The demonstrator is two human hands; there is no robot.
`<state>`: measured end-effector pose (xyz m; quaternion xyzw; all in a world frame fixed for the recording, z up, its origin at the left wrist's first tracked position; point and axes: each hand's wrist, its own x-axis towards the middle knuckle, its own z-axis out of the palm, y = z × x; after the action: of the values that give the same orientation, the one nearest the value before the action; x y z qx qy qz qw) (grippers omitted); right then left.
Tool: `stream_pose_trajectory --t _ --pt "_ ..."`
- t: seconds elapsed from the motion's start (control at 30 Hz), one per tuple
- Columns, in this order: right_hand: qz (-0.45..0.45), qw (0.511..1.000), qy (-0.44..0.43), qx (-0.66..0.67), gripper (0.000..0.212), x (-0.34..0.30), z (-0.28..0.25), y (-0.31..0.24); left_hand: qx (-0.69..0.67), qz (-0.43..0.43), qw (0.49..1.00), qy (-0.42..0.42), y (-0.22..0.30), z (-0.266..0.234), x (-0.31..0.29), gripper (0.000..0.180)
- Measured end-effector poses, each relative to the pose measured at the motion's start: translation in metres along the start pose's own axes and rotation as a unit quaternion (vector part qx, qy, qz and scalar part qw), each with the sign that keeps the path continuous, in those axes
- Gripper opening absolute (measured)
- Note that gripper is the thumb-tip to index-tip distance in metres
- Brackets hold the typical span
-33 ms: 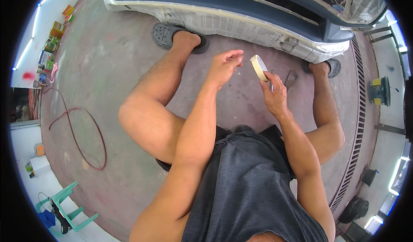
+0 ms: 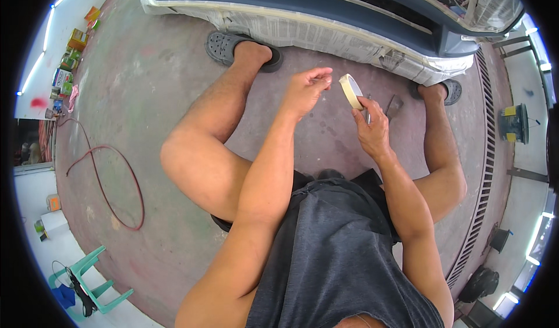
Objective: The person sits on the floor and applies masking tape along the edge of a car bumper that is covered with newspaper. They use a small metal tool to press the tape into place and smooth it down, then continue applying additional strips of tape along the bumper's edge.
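Observation:
My right hand [image 2: 374, 127] grips a roll of cream masking tape [image 2: 350, 91] by its lower edge, thumb and fingers on either side. A thin silvery piece [image 2: 368, 116] shows between those fingers; whether it is held or lies beyond them I cannot tell. Just left of the roll, apart from it, is my left hand [image 2: 304, 94], raised with fingers curled and the thumb close to the fingertips. Anything pinched there is too small to make out. On the floor beyond my right hand lies a flat scraper-like blade [image 2: 395, 106].
A dark blue-grey vehicle bumper [image 2: 326, 14] with newspaper masking [image 2: 303, 34] along its lower edge spans the front. A floor drain grate [image 2: 487, 136] runs along the right. Leftward are a red hose [image 2: 140, 194], boxes and cans [image 2: 75, 39] and a green plastic stool [image 2: 96, 275].
My left hand has shifted very slightly right, toward the tape roll. The right hand and roll stay nearly in place.

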<state>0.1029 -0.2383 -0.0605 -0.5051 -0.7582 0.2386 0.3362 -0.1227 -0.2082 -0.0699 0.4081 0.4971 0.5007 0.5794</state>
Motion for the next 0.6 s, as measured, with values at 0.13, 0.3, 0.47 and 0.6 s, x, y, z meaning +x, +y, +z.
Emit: stream_pose_trajectory --t 0.13,0.3,0.47,0.6 --pt "-0.035 0.999 0.01 0.0 0.033 0.007 0.0 -0.002 0.023 0.047 0.999 -0.011 -0.003 0.013 0.008 0.036" --pt "-0.07 0.997 -0.004 -0.023 0.031 0.009 0.0 0.001 0.058 0.096 0.994 0.001 -0.011 0.015 0.011 0.026" --pt "-0.108 0.993 -0.027 -0.044 0.031 0.011 -0.004 0.001 0.14 0.131 0.981 0.024 -0.012 0.013 0.01 0.02" --pt "-0.014 0.994 -0.091 0.054 0.032 0.013 -0.012 -0.009 0.173 0.108 0.979 0.028 -0.014 0.017 0.009 0.017"
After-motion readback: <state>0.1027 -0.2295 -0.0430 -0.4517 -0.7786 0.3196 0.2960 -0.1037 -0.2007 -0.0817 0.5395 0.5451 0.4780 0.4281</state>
